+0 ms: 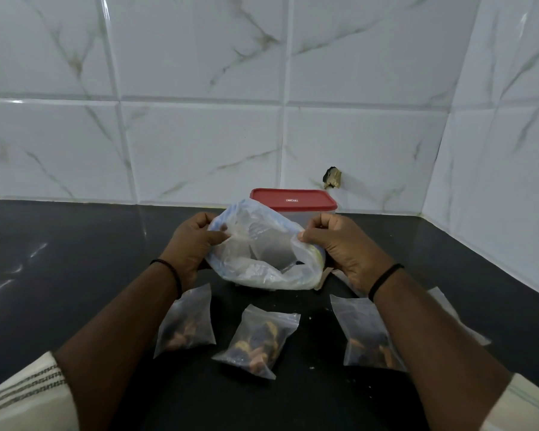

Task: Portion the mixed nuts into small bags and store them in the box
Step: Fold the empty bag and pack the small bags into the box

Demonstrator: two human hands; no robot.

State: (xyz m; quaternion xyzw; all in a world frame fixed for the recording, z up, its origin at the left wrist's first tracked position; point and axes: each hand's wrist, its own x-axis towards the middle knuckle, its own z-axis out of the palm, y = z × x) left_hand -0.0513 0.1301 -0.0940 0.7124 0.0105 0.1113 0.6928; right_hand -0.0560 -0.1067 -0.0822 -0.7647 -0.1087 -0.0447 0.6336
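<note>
The fingers of the left hand [190,244] and of the right hand [339,244] are each pinched narrow on opposite edges of the large plastic bag [262,259], thumb against forefinger, pulling its mouth apart so the opening gapes between them. Held this way the bag stays spread and its inside can be seen; I cannot make out any nuts in it, and it looks largely empty, though its lower folds are hidden. Just beyond the fingertips stands the box [305,213], its red lid [293,199] on, close enough for a short reach once packing starts. Nearer the body than the fingers, below both wrists, three filled small bags lie flat on the dark counter [59,259]: the left one [185,321] beside the left forearm, the middle one [259,340] between the arms, the right one [367,334] partly under the right forearm. They are set apart, probably so each portion can be checked and picked up singly. Portioning seems near its end; storing has not begun.
</note>
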